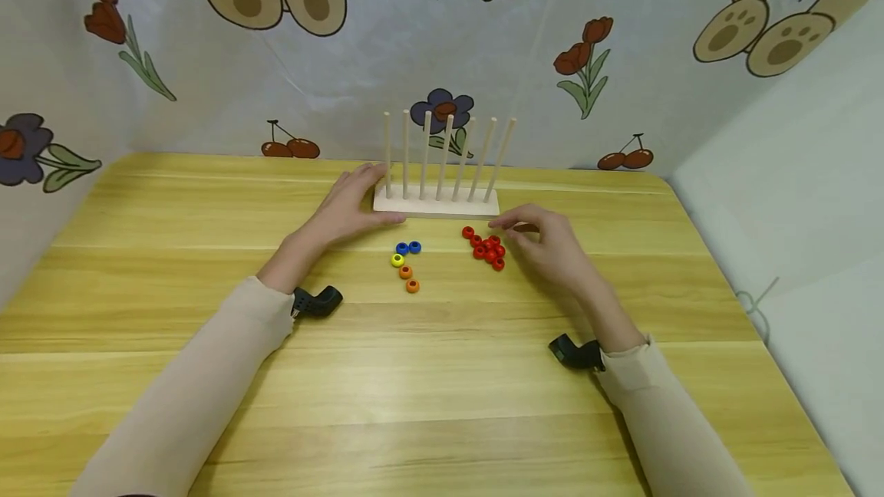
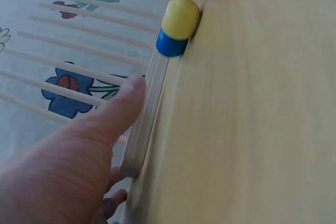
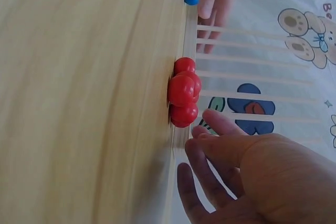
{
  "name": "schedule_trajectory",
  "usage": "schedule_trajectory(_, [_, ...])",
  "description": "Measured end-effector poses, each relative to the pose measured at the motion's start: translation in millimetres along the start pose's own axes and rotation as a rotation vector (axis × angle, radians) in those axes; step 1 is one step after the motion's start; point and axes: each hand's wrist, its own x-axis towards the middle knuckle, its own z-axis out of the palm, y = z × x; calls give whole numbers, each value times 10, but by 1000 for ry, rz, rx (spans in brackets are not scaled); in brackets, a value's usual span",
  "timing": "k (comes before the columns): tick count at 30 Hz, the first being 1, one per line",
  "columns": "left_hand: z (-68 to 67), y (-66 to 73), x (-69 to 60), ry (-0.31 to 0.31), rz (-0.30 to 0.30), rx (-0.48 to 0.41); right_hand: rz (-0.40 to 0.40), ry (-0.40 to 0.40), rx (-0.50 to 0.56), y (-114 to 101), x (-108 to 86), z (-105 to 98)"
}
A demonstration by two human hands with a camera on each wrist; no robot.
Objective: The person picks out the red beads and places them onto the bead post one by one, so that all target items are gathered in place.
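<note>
A pale wooden rack (image 1: 437, 207) with several upright pegs (image 1: 443, 159) stands near the table's back edge. My left hand (image 1: 347, 205) spreads about its left end, thumb in front and fingers toward the back. In the left wrist view the thumb (image 2: 123, 106) lies along the rack's front edge; whether it presses there I cannot tell. Beside the rack's right front corner, my right hand (image 1: 549, 242) has loosely bent fingers with nothing between them. Several red beads (image 1: 490, 250) cluster just left of it. Two blue beads (image 1: 408, 248), a yellow bead (image 1: 397, 260) and two orange beads (image 1: 409, 279) lie farther left.
The wooden table (image 1: 414, 390) carries everything. A patterned cloth (image 1: 345, 83) hangs right behind its back edge. At the right side, a thin cord (image 1: 758, 305) shows by the white wall. Dark wrist cameras (image 1: 318, 302) stick out from both cuffs.
</note>
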Motion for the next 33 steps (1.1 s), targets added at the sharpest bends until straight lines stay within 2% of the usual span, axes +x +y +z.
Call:
schedule_trajectory(4, [58,-19,2,-12,-16,-27,8,-49,13,-12,3,-2])
schedule_trajectory(7, [71,-15,-20,2,-23,-44,1,-64,2,-15,-2,-1])
schedule_trajectory(13, [80,-13,-57,7,-29,-66,-23,-78,-21,-16,-14,31])
schedule_trajectory(18, [88,-22,-57,2,-33,-64,-30,-58,-55,7,-12,70])
schedule_trajectory(25, [82,-16,-51,0,-33,-53,39,50,-33,-33,11,1])
schedule_trajectory(33, [82,-17,-54,2,-38,-58,8,258,79,-184,169,-227])
